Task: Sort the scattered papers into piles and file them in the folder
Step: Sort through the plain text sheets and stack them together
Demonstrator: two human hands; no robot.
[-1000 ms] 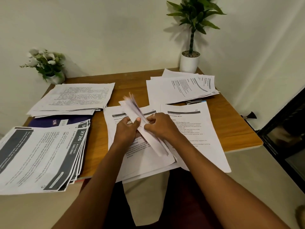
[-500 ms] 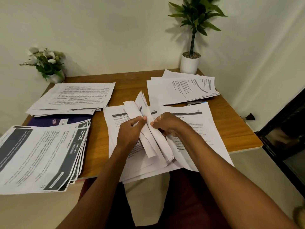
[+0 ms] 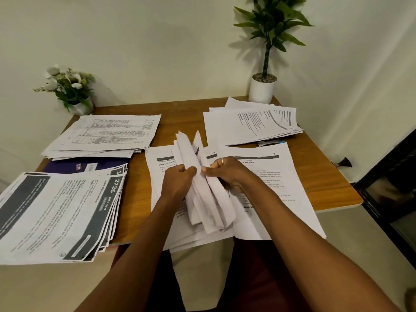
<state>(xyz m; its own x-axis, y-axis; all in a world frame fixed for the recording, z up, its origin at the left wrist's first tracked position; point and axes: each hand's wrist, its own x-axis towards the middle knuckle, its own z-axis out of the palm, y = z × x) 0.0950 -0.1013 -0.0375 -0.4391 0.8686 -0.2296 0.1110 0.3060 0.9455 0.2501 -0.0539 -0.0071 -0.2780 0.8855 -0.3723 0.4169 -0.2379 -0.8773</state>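
Fingers (image 3: 209, 175) of left hand (image 3: 177, 183) and right hand (image 3: 227, 174) pinch a bent white paper sheaf (image 3: 210, 206); sorting looks unfinished; flat dark blue folder (image 3: 67, 165) left of it apparently lies unfilled.

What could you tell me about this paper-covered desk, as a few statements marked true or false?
1. The left hand and the right hand both grip one bundle of papers. True.
2. The 2726 pile lies at the far right corner of the table. False: it lies at the near left, overhanging the front edge.
3. A plant in a white pot stands at the far right corner. True.
4. The dark blue folder lies on top of every pile. False: the two piles on the left partly cover it.
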